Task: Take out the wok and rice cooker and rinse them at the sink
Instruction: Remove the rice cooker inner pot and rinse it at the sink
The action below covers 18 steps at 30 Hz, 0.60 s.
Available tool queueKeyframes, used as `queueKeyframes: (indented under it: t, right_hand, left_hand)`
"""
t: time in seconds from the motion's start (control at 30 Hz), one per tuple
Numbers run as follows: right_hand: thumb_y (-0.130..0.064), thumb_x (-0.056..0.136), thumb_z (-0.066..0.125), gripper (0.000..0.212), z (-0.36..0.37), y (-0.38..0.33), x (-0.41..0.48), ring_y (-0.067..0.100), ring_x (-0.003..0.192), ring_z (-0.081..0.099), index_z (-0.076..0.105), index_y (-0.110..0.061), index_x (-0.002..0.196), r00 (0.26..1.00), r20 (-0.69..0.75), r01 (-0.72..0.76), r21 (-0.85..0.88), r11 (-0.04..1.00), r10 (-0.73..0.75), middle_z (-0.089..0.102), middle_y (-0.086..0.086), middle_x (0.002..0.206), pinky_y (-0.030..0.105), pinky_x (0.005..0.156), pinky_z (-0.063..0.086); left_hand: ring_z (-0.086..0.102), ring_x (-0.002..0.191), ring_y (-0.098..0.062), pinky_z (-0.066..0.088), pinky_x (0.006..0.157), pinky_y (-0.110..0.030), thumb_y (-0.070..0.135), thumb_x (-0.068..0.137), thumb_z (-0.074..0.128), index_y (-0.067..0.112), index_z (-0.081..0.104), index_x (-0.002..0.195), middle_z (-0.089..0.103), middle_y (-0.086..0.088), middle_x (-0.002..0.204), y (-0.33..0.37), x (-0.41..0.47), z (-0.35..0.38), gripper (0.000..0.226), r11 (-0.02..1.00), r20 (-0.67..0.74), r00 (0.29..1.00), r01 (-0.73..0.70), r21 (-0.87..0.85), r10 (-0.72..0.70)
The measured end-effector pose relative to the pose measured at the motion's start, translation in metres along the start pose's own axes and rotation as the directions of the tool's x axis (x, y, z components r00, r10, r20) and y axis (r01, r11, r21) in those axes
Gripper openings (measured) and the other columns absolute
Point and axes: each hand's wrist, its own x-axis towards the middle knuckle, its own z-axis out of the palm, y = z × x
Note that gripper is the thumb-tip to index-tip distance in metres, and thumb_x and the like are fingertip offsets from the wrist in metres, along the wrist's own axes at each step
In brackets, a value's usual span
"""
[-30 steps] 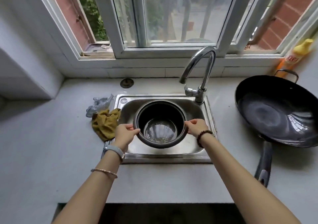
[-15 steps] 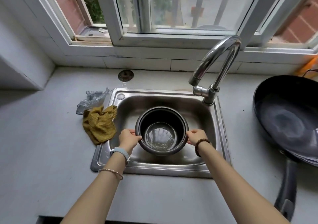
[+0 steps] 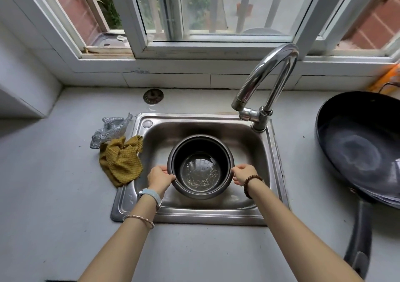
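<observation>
Our left hand (image 3: 159, 179) and right hand (image 3: 244, 174) grip the rice cooker pot (image 3: 200, 166) by its rim inside the sink (image 3: 190, 215); we should keep it level beneath the faucet (image 3: 266, 80).

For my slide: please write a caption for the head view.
Left hand and right hand hold the rice cooker pot in the sink; the wok rests on the counter.

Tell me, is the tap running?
Off: no water leaves the tap or falls into the pot.
</observation>
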Motion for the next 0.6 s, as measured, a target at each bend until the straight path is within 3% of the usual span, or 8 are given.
queueKeyframes:
  t: [0.1, 0.17, 0.3, 0.37, 0.43, 0.6]
  right_hand:
    - [-0.027, 0.078, 0.063, 0.026, -0.011, -0.014, -0.025, 0.025, 0.093, 0.063, 0.063, -0.018, 0.102, 0.996, -0.049, 0.066, -0.081, 0.995, -0.070, 0.065, 0.004, 0.098, 0.039, 0.094, 0.051]
    - [-0.018, 0.085, 0.061, 0.028, -0.025, -0.029, -0.045, 0.021, 0.101, 0.059, 0.061, -0.014, 0.112, 0.966, -0.125, 0.213, -0.107, 0.971, -0.226, 0.062, 0.003, 0.105, 0.033, 0.095, 0.046]
    - [-0.008, 0.086, 0.056, 0.029, -0.054, -0.066, -0.072, 0.019, 0.100, 0.058, 0.064, -0.013, 0.113, 0.761, -0.253, 0.567, -0.189, 0.802, -0.598, 0.063, 0.005, 0.110, 0.033, 0.094, 0.048]
    - [-0.008, 0.084, 0.057, 0.034, -0.066, -0.086, -0.071, 0.022, 0.112, 0.052, 0.063, -0.013, 0.118, 0.654, -0.189, 0.663, -0.323, 0.676, -0.732, 0.060, 0.005, 0.120, 0.031, 0.104, 0.039]
    - [-0.008, 0.085, 0.057, 0.043, -0.075, -0.103, -0.066, 0.024, 0.125, 0.043, 0.059, -0.012, 0.127, 0.598, -0.099, 0.701, -0.418, 0.578, -0.796, 0.055, 0.005, 0.133, 0.025, 0.110, 0.024]
    - [-0.004, 0.089, 0.049, 0.052, -0.071, -0.118, -0.055, 0.026, 0.133, 0.030, 0.046, -0.011, 0.141, 0.612, 0.025, 0.699, -0.485, 0.526, -0.790, 0.042, 0.003, 0.148, 0.018, 0.111, 0.010]
  left_hand:
    - [0.054, 0.109, -0.024, 0.042, 0.094, -0.033, 0.007, 0.082, 0.069, 0.005, 0.055, 0.119, 0.059, -0.008, 0.108, 0.000, -0.007, -0.003, 0.040, 0.999, -0.018, 1.000, -0.019, 0.049, 0.020]
    - [0.052, 0.114, -0.026, 0.041, 0.099, -0.037, 0.011, 0.084, 0.066, 0.005, 0.050, 0.127, 0.054, -0.011, 0.121, 0.002, -0.015, -0.010, 0.046, 0.993, -0.050, 0.993, -0.103, 0.056, 0.106]
    - [0.056, 0.107, -0.024, 0.045, 0.095, -0.036, 0.008, 0.089, 0.060, 0.006, 0.056, 0.121, 0.057, -0.010, 0.115, 0.014, -0.042, -0.035, 0.033, 0.913, -0.157, 0.900, -0.392, 0.114, 0.406]
    - [0.056, 0.105, -0.020, 0.046, 0.094, -0.035, 0.007, 0.091, 0.058, 0.008, 0.058, 0.121, 0.058, -0.006, 0.114, 0.020, -0.056, -0.050, 0.030, 0.853, -0.174, 0.835, -0.503, 0.141, 0.521]
    - [0.056, 0.105, -0.019, 0.044, 0.093, -0.031, 0.007, 0.091, 0.058, 0.009, 0.060, 0.120, 0.059, -0.005, 0.113, 0.025, -0.069, -0.064, 0.029, 0.803, -0.198, 0.779, -0.567, 0.183, 0.595]
    - [0.054, 0.108, -0.018, 0.045, 0.092, -0.034, 0.012, 0.093, 0.057, 0.013, 0.060, 0.119, 0.059, -0.002, 0.116, 0.027, -0.093, -0.092, 0.026, 0.749, -0.235, 0.713, -0.602, 0.278, 0.661]
